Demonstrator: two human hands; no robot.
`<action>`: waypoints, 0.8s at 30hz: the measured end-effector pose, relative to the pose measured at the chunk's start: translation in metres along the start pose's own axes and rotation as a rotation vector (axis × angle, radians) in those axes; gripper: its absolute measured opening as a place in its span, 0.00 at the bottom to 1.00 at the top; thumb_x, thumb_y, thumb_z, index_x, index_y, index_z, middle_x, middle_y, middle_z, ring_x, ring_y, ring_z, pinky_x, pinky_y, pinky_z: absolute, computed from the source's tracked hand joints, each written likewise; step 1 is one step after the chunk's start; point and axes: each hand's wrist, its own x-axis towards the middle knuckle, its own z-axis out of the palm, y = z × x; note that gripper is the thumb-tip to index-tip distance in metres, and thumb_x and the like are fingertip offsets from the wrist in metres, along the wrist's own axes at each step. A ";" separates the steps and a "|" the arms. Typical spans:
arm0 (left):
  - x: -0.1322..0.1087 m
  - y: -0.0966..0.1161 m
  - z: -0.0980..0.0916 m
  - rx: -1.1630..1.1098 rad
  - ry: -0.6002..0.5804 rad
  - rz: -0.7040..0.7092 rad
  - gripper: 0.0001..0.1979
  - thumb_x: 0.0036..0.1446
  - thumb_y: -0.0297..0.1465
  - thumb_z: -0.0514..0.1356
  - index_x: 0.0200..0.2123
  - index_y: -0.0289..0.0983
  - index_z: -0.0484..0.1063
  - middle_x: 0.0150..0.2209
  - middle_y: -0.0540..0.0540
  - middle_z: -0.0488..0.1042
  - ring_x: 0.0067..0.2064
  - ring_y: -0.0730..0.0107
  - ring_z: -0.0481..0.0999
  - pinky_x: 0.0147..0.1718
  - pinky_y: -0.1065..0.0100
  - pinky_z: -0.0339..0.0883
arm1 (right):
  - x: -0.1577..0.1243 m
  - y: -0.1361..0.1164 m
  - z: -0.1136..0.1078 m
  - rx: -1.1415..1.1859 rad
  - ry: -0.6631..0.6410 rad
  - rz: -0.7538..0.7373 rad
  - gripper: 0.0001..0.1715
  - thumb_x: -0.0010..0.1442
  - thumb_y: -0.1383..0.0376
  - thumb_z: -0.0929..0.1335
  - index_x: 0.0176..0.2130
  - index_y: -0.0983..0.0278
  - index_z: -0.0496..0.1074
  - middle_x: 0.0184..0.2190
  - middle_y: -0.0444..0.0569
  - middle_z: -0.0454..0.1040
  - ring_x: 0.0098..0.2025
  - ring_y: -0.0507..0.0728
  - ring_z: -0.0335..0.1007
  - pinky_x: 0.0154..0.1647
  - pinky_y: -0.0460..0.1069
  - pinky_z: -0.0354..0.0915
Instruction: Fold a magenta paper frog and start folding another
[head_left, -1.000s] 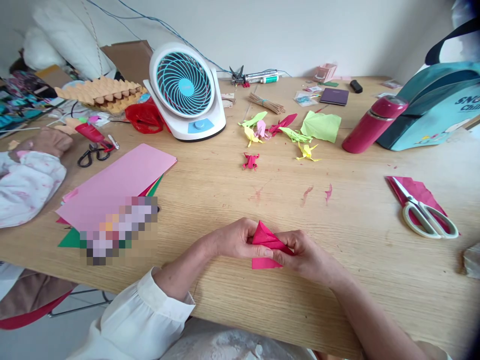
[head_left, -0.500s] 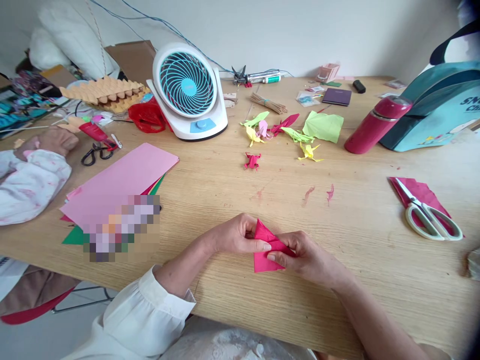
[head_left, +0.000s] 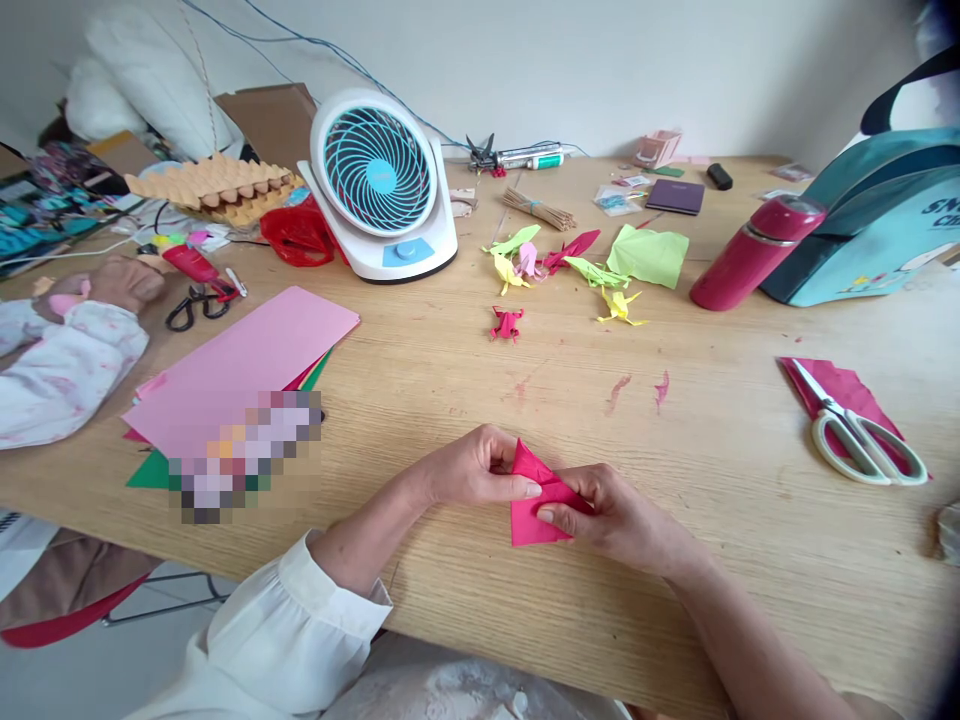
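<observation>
A folded piece of red-pink paper (head_left: 529, 525) is held between my two hands near the front edge of the table. My left hand (head_left: 487, 468) pinches its upper left part, with the thumb lying across the front. My right hand (head_left: 604, 510) grips its right side, thumb in front and fingers behind. A pointed flap stands up at the top of the paper, and its lower left corner is square. Beyond my hands lies a small red folded paper frog (head_left: 507, 324). Fingers cover part of the paper's folds.
White-handled scissors (head_left: 862, 440) lie on red paper at the right. Coloured paper sheets (head_left: 255, 345) are stacked at left, near another person's hand (head_left: 127, 283). A fan (head_left: 379, 185), several folded paper figures (head_left: 525, 262), a red flask (head_left: 757, 250) and a teal bag (head_left: 870, 230) stand farther back.
My hands keep nearly the same hold on the red-pink paper. Its raised top flap leans slightly differently. The whole view has shifted a little.
</observation>
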 end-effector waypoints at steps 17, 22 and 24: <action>0.002 0.000 0.002 -0.032 0.030 -0.012 0.14 0.55 0.33 0.60 0.20 0.34 0.63 0.22 0.53 0.60 0.25 0.78 0.59 0.24 0.74 0.54 | 0.003 -0.003 0.002 -0.007 0.077 -0.003 0.21 0.62 0.56 0.68 0.23 0.63 0.60 0.22 0.38 0.52 0.24 0.48 0.45 0.23 0.46 0.45; 0.004 -0.002 0.003 -0.059 0.125 -0.024 0.18 0.57 0.43 0.61 0.28 0.33 0.68 0.25 0.53 0.60 0.27 0.77 0.59 0.25 0.74 0.52 | 0.007 0.001 0.000 0.096 0.210 -0.023 0.18 0.62 0.55 0.68 0.27 0.65 0.67 0.23 0.40 0.59 0.26 0.49 0.50 0.26 0.46 0.49; 0.005 -0.004 0.006 -0.003 0.179 -0.050 0.20 0.56 0.46 0.62 0.28 0.33 0.67 0.24 0.54 0.58 0.26 0.78 0.56 0.23 0.74 0.49 | 0.009 0.002 -0.001 0.153 0.275 -0.038 0.17 0.60 0.55 0.70 0.29 0.65 0.70 0.23 0.41 0.61 0.26 0.49 0.52 0.27 0.46 0.51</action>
